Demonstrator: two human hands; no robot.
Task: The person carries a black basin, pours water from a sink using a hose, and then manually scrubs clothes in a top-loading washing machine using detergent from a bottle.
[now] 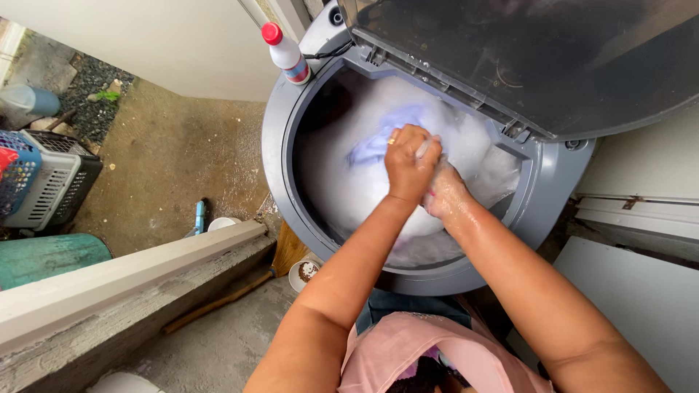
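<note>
My left hand [409, 161] is fisted over the top, ring showing, and my right hand [444, 191] is tucked just under it, both clenched on the same wet pale lilac cloth [382, 138], which trails away from my knuckles onto the white soapsuds [364, 182]. A slim whitish bit sticks out between my fists, and I can't tell what it is. By the look of it I'm mid-scrub: suds stand thick all round my hands, the cloth is soaked and lathered, nothing looks rinsed or wrung, and no clean piece lies outside the tub. Just beyond my hands sits the round grey plastic washing tub [280, 145], its rim circling close on every side, nearest at my right wrist. Above my hands the raised dark grey lid [524, 58] overhangs the far side, so lifting room there is tight. Up past my left hand a white squeeze bottle with a red cap [286, 52] stands on the rim. Left of my left arm, well apart, a low concrete ledge [131, 276] walls me in, with wet ground and a grey slatted laundry basket [51, 182] beyond. To my right, white panels [641, 291] stand near.
</note>
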